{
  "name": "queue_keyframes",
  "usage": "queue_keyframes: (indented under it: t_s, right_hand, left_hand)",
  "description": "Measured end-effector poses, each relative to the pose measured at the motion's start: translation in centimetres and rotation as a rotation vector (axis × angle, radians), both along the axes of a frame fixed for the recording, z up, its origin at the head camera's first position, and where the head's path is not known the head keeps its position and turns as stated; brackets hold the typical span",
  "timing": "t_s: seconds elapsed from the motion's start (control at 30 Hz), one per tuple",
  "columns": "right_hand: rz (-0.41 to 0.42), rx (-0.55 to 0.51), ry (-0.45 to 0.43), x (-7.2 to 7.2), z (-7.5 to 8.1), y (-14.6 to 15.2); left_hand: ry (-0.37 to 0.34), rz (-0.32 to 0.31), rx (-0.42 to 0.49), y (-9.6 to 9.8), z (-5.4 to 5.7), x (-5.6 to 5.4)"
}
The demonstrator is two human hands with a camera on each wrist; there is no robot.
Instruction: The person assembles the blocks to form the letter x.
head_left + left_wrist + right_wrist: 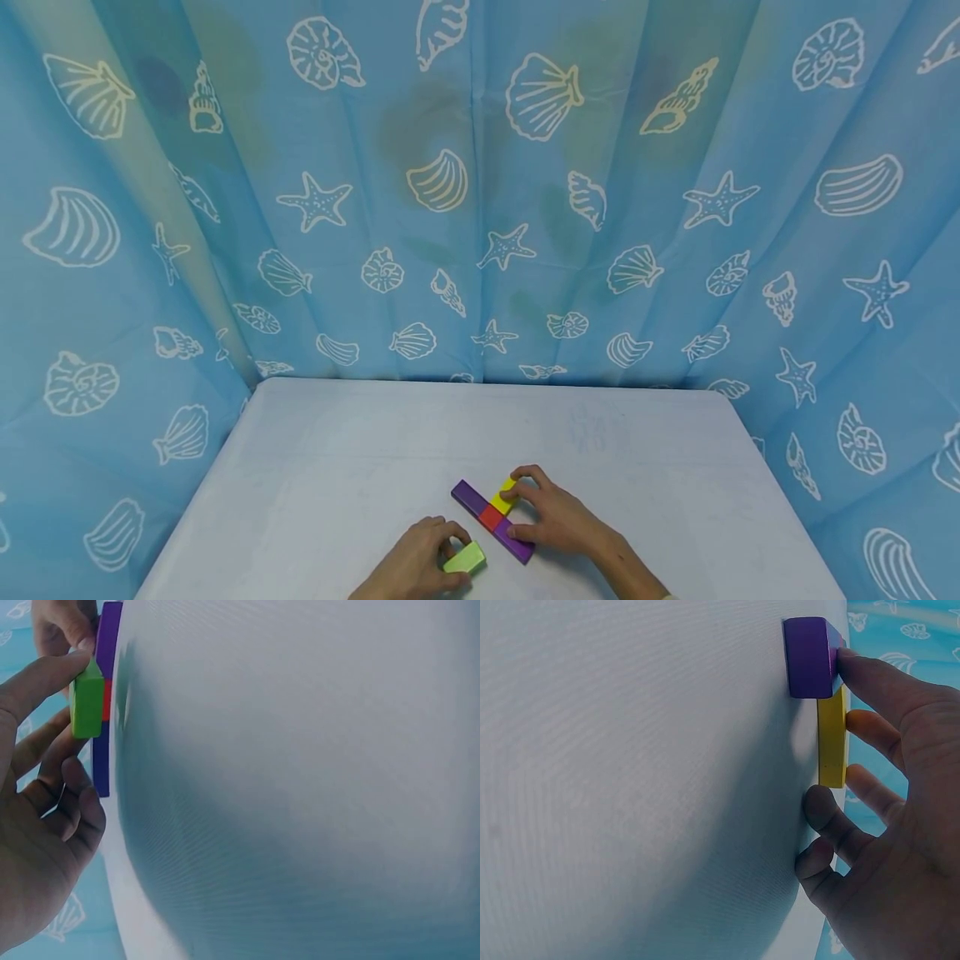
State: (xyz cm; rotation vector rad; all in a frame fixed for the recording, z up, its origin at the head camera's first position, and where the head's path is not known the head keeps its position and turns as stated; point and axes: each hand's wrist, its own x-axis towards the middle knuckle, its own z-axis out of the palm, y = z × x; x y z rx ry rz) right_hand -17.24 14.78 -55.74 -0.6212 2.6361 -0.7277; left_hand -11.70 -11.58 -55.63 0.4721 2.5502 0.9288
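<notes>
My left hand (414, 557) pinches a light green block (467, 559) between thumb and fingers, close over the table. Beside it lies a row of blocks: a purple block (468, 497), a small red block (491, 517) in the middle and another purple block (517, 545) toward the near right. A yellow block (498, 503) juts out sideways from the red one. Over this group is my right hand (558, 518), its thumb touching the nearer purple block and its fingertips resting on the yellow block (831, 742). Part of the yellow block is hidden under those fingers.
A white table (360, 442) carries the blocks, its far edge meeting a blue curtain (480, 250) printed with white shells and starfish. More curtain hangs along both sides. Faint marks (588, 429) show on the tabletop at the back right.
</notes>
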Motion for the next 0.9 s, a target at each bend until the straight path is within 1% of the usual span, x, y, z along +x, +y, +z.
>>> queue_keyframes:
  t_s: [0.3,0.43,0.73,0.9]
  right_hand:
    - [-0.003,-0.002,-0.004,-0.05,0.03,-0.03]
    - [-0.009,-0.003,-0.003,-0.09,-0.1,0.0]
    - [-0.008,0.0,0.003,-0.1,-0.29,0.02]
    - [0.0,-0.003,0.008,-0.05,-0.18,0.06]
  left_hand:
    - [0.074,0.003,-0.01,-0.03,0.11,0.05]
    - [0.091,0.007,0.001,-0.08,0.23,0.14]
    - [0.065,0.036,-0.003,0.03,0.38,0.07]
    - [0.07,0.048,-0.015,0.16,0.42,-0.05]
